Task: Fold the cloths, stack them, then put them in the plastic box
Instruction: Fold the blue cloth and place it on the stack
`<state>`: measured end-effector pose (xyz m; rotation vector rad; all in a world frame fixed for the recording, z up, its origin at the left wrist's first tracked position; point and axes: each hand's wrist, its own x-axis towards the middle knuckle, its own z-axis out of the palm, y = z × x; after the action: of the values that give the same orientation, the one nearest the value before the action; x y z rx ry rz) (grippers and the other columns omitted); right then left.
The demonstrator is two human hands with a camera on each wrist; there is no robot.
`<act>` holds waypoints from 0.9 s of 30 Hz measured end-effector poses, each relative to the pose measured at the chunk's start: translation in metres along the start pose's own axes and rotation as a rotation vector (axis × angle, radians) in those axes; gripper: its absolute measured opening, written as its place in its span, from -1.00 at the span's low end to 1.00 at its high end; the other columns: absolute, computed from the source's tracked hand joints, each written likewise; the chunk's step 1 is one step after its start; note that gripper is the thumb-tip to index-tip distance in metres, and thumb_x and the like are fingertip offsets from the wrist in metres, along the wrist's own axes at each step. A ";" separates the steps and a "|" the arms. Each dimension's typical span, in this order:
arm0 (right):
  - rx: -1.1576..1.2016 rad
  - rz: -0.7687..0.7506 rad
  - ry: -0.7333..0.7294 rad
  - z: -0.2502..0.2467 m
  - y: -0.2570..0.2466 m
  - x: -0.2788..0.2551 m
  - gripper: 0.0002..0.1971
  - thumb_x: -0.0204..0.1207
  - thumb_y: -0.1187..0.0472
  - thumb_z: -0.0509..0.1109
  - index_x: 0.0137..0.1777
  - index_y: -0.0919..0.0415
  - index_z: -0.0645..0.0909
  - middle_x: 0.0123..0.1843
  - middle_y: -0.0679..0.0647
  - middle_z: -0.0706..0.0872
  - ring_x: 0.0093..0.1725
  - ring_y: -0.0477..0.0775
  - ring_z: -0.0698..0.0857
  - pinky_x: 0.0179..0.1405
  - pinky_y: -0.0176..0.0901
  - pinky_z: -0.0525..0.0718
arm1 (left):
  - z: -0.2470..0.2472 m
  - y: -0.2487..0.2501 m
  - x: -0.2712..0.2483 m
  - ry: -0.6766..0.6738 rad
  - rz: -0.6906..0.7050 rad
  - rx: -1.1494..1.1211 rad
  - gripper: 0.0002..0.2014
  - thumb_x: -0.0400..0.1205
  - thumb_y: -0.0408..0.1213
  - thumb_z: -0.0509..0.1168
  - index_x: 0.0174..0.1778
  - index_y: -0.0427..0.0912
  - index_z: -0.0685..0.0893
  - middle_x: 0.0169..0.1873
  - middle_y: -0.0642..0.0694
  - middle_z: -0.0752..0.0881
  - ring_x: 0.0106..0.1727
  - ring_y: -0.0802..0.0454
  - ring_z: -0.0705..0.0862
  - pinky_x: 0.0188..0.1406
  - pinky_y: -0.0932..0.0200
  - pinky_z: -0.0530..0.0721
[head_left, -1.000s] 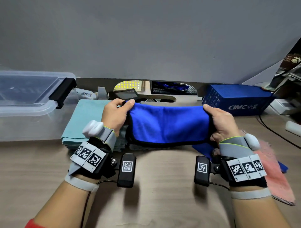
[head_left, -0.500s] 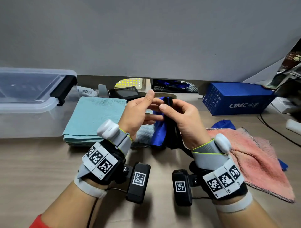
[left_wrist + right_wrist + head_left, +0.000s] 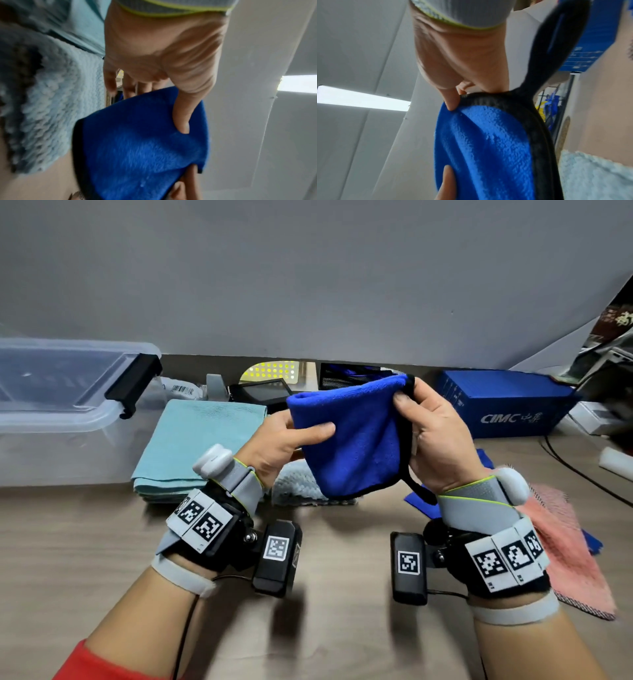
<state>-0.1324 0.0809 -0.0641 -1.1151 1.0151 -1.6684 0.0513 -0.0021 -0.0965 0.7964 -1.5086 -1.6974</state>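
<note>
A blue cloth (image 3: 356, 440) with black edging hangs folded in the air between both hands. My left hand (image 3: 284, 436) pinches its left fold, thumb (image 3: 181, 115) on the front face. My right hand (image 3: 431, 433) pinches the black-edged right side (image 3: 513, 102) near the top corner. A folded teal cloth (image 3: 198, 440) lies on the table left of the hands, beside the clear plastic box (image 3: 68, 412). A fluffy pale blue cloth (image 3: 298, 484) lies under the blue one. A pink cloth (image 3: 565, 542) lies spread at the right, over another blue cloth (image 3: 421, 505).
A blue cardboard box (image 3: 507, 405) stands at the back right, with cables (image 3: 582, 474) running past it. Small devices (image 3: 260, 388) sit along the grey wall behind the cloths. Bare wooden tabletop (image 3: 342, 611) lies in front of me.
A second ago the blue cloth was stretched wide between both hands. They came together, doubling it over, and now hold the narrower folded cloth raised a little apart.
</note>
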 end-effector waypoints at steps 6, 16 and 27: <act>0.087 0.156 0.155 -0.003 0.018 0.004 -0.67 0.68 0.34 0.23 0.42 0.40 0.53 0.21 0.24 0.73 0.11 0.11 0.74 0.10 -0.11 0.75 | 0.006 0.004 0.001 0.158 0.020 -0.077 -0.87 0.72 -0.28 0.24 -0.03 -0.07 0.71 -0.21 0.09 0.82 -0.22 0.18 0.76 -0.25 0.22 0.72; -0.009 0.369 0.092 0.001 0.043 0.005 -0.73 0.60 0.53 0.22 0.13 0.27 0.66 -0.07 0.13 0.84 -0.17 0.04 0.81 -0.09 -0.07 0.80 | -0.005 -0.002 0.004 0.176 -0.102 -0.060 -0.70 0.66 -0.19 0.34 0.27 -0.22 0.63 0.11 -0.15 0.79 0.01 -0.01 0.80 -0.18 0.12 0.81; -0.283 0.473 0.132 0.006 0.061 0.031 -0.69 0.60 0.49 0.28 0.30 0.31 0.62 -0.15 0.12 0.75 -0.44 -0.11 0.74 -0.49 -0.29 0.70 | -0.026 -0.015 0.014 0.312 -0.097 0.513 -0.21 0.28 -0.26 0.61 0.43 -0.05 0.44 0.11 -0.10 0.75 0.08 -0.10 0.75 0.17 0.00 0.69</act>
<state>-0.1206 0.0330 -0.1121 -0.8565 1.5037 -1.2534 0.0634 -0.0266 -0.1147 1.3497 -1.7172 -1.1805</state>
